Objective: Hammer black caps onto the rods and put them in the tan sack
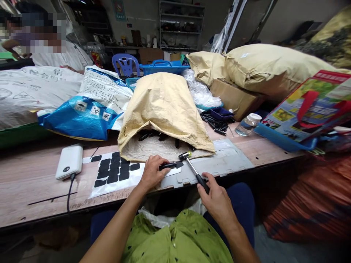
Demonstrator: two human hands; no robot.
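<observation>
My left hand (pixel 154 172) is closed on a slim black piece (pixel 168 166), held low over the front of the table; its exact kind I cannot make out. In my right hand (pixel 215 193) is a small hammer (pixel 193 168), gripped by its black handle, with the metal shaft pointing up and away to the left. The hammer's head, black with a yellow-green face, is just right of the black piece. Behind both hands lies a cream sack (pixel 164 106), its mouth facing me and several black pieces inside. Left of my left hand is a white sheet with black rounded patches (pixel 113 170).
A white power bank (pixel 70 160) with a black cable sits at the left. A grey board (pixel 233 155) lies at the front right. A lidded jar (pixel 248 124), blue tray (pixel 285 140) and cardboard box (pixel 233 98) stand right. Another person (pixel 55 44) is at the back left.
</observation>
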